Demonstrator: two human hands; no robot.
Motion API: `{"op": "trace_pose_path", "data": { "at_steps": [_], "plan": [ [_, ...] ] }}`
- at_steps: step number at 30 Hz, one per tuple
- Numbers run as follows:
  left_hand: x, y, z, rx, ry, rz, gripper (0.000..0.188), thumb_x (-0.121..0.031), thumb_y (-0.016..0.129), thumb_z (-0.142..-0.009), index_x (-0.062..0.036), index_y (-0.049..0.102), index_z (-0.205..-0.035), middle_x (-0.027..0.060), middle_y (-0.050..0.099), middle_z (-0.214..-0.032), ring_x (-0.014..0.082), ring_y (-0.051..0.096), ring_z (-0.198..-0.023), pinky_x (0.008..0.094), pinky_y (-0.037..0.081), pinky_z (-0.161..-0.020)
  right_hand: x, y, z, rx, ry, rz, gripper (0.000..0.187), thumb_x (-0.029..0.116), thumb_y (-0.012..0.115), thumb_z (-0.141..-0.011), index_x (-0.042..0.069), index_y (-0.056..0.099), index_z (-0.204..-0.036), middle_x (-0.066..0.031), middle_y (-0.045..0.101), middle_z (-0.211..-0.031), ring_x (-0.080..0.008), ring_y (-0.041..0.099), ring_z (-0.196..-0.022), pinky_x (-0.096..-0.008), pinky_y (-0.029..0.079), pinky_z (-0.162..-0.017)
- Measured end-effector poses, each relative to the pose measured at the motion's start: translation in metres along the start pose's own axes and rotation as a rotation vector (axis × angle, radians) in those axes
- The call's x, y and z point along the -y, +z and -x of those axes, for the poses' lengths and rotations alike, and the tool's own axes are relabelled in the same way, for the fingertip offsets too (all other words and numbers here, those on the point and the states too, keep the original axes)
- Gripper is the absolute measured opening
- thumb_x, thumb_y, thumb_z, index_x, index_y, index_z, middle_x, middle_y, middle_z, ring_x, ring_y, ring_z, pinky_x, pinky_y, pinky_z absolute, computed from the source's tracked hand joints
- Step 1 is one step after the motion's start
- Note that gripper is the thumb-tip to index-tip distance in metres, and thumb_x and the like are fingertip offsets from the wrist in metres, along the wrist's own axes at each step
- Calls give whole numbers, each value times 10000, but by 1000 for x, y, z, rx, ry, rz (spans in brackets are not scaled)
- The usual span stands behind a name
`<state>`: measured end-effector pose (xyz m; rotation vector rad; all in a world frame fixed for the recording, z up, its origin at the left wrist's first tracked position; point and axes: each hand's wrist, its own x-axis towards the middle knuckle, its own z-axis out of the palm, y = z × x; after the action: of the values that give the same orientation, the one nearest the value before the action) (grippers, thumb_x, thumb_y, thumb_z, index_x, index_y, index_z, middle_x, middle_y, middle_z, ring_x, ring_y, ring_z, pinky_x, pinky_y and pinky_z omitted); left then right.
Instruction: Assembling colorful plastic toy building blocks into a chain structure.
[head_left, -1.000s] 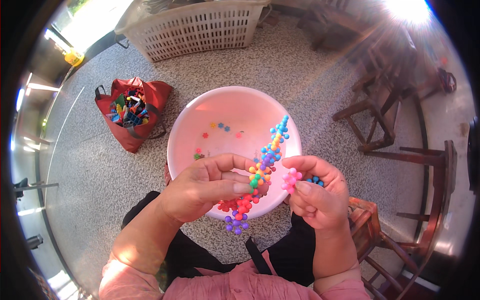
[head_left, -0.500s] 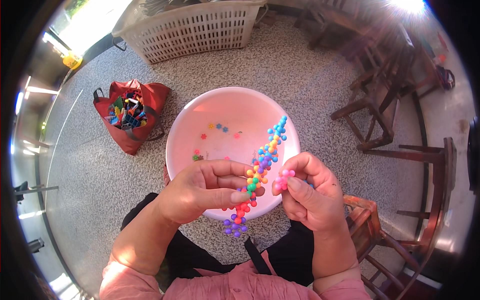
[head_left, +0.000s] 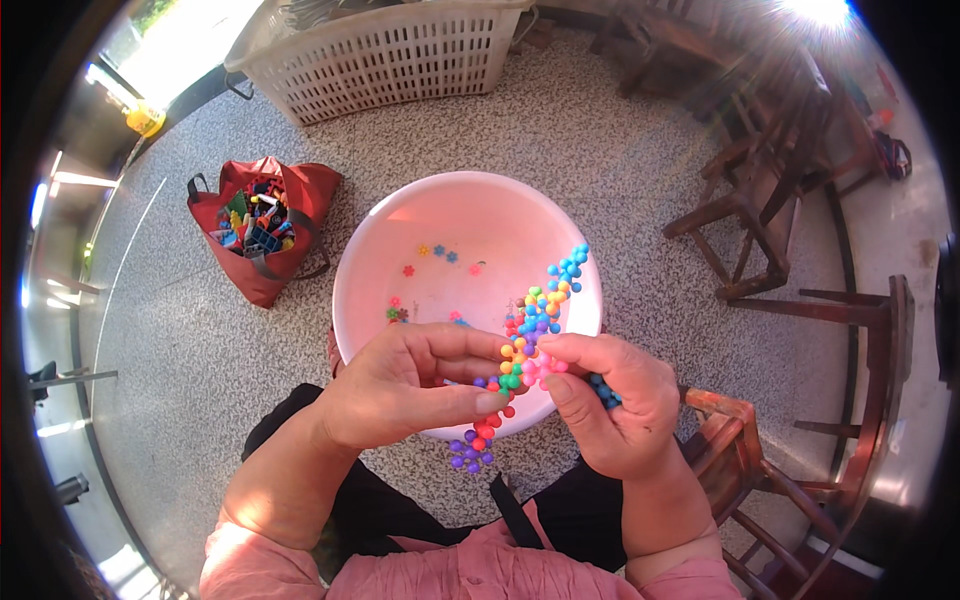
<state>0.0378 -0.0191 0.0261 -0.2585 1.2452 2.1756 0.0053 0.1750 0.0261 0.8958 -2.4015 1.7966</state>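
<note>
A chain of linked snowflake-shaped beads [head_left: 484, 430] in purple, red, green, yellow and blue slants over the near rim of a pink basin [head_left: 375, 230]. My left hand [head_left: 395, 385] grips the chain near its green and red part, thumb in front and fingers behind. A pink snowflake bead [head_left: 545, 368] is pinched between the thumb and forefinger of my right hand [head_left: 620, 400], touching the chain beside the green and yellow beads. Dark blue beads [head_left: 604, 391] show under the right hand's curled fingers. Small loose flower-shaped pieces [head_left: 445, 254] appear on the basin's bottom.
A red bag [head_left: 318, 190] of mixed toy pieces stands on the speckled floor at the left. Behind the basin is a white slatted crate [head_left: 390, 62]. Wooden stools [head_left: 745, 240] stand at the right, one [head_left: 722, 430] close by my right forearm.
My right hand has moved left with the pink bead, which now meets the chain. The chain's upper end has swung slightly right and down, while my left hand keeps its grip.
</note>
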Motion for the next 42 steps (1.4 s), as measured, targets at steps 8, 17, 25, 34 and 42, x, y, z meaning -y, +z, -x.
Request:
{"op": "trace_pose_path", "data": {
  "at_steps": [8, 17, 25, 34, 42],
  "plan": [
    [2, -4, -3, 28, -25, -22, 349, 7, 604, -792, 49, 477, -1115, 120, 615, -959, 138, 604, -825, 266, 505, -720, -9, -1, 0, 96, -221, 158, 260, -47, 629, -738, -35, 596, -995, -137, 627, -777, -215, 632, -645, -276, 512, -565],
    [5, -3, -5, -13, 19, -65, 323, -5, 615, -789, 48, 492, -1083, 110, 619, -943, 121, 603, -815, 246, 505, -709, -14, 1, 1, 128, -303, 200, 307, -50, 625, -723, -57, 565, -1024, -130, 607, -761, -222, 612, -622, -295, 500, -541],
    [9, -3, -9, -80, -3, -73, 305, -19, 602, -792, 58, 507, -1072, 103, 624, -938, 105, 605, -808, 221, 501, -712, -17, 4, 2, 169, -282, 341, 258, -61, 614, -726, -40, 587, -982, -147, 643, -799, -208, 629, -617, -273, 496, -521],
    [10, -3, -11, -75, -52, -76, 314, -28, 598, -794, 64, 506, -1080, 107, 629, -947, 105, 608, -838, 209, 489, -730, -17, 5, 4, 206, -238, 388, 268, -52, 618, -722, -26, 581, -987, -133, 629, -774, -229, 625, -619, -289, 496, -520],
    [12, -3, -13, -87, -59, -97, 309, -20, 586, -794, 68, 507, -1079, 114, 632, -948, 108, 609, -838, 215, 490, -732, -14, 5, 4, 239, -201, 434, 302, -46, 616, -705, -18, 578, -1004, -117, 616, -756, -228, 615, -620, -298, 495, -520]
  ]
}}
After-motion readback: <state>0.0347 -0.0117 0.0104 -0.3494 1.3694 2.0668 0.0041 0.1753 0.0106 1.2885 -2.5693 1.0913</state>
